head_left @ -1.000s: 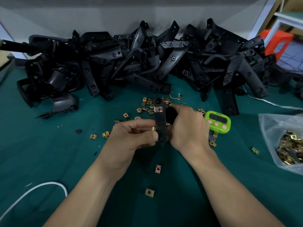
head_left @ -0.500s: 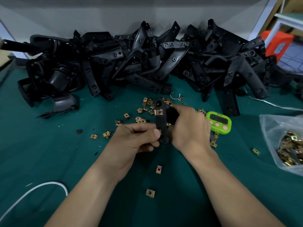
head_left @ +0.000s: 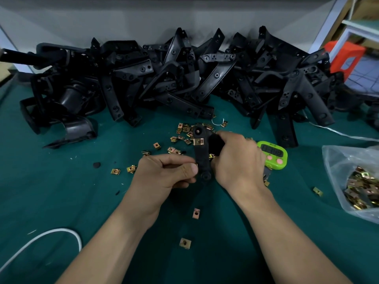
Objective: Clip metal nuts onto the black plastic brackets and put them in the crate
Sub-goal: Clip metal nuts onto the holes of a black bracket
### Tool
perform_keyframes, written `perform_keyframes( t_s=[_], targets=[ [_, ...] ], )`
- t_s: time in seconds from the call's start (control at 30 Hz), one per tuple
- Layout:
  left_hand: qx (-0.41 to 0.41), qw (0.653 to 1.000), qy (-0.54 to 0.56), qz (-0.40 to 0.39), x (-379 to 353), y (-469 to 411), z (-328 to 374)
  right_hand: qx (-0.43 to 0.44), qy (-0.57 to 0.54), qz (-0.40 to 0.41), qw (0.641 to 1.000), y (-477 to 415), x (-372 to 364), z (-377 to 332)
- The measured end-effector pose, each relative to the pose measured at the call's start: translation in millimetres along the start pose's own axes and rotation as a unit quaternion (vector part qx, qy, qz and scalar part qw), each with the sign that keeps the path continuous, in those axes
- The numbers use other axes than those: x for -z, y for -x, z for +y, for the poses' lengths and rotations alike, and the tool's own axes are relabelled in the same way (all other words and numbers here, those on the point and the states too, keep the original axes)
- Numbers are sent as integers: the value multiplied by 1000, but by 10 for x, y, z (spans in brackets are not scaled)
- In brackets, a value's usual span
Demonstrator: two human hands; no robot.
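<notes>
Head view
Bracket (head_left: 202,158): held above the table (head_left: 61,191) between both hands, a narrow black strip set nearly upright, with a round hole at each end.
Nut (head_left: 198,141): a brass clip seated across the bracket's upper part, just under the top hole.
Left hand (head_left: 166,173): fingers curled in, thumb and forefinger pinched against the bracket's lower left edge; whether a second nut is caught there cannot be told.
Right hand (head_left: 238,160): wrapped round the bracket's thicker right side, fingers curled behind it and mostly hidden.
Loose nuts (head_left: 184,128): scattered on the green cloth just beyond the hands, with a few further left.
Near nuts: two lie apart between the forearms, one (head_left: 196,213) beyond the other (head_left: 185,243).
Pile (head_left: 184,78): many black brackets heaped along the far edge, against the grey wall.
Timer (head_left: 272,153): green, with pink buttons, just right of the right hand and partly covered by it.
Bag (head_left: 336,160): clear plastic at the right edge, with a mass of nuts seen inside.
Cable (head_left: 41,236): white, curved across the lower left corner.
Stool (head_left: 344,56): orange, seen past the table's far right corner.
</notes>
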State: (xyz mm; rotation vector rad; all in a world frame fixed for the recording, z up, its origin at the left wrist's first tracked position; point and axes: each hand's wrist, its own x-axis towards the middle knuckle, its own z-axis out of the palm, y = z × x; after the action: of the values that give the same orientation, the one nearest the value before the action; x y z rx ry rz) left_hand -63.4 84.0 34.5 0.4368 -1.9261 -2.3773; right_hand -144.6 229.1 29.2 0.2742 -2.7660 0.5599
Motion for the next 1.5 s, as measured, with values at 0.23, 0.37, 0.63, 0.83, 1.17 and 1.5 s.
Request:
perform_keyframes(
  t_s=[0.23, 0.37, 0.63, 0.83, 1.17, 1.5],
  targets=[
    [-18, 999, -11, 33, -45, 15, -18, 2, -1, 2, 1000, -8, 5, -1],
    [-12, 999, 1, 42, -60, 12, -19, 3, 0, 2, 1000, -8, -7, 11],
    [-11, 1000, -2, 30, -55, 10, -26, -4, 5, 4, 1000, -15, 5, -5],
    [-14, 1000, -5, 24, -43, 6, -21, 7, 5, -21, 1000, 7, 29, -32],
    [-17, 995, 67, 70, -158, 63, -63, 1, 35, 7, 999, 14, 78, -71],
    [-1, 999, 24, 44, -168, 72, -107, 21, 66, 0, 998, 55, 42, -141]
  ],
)
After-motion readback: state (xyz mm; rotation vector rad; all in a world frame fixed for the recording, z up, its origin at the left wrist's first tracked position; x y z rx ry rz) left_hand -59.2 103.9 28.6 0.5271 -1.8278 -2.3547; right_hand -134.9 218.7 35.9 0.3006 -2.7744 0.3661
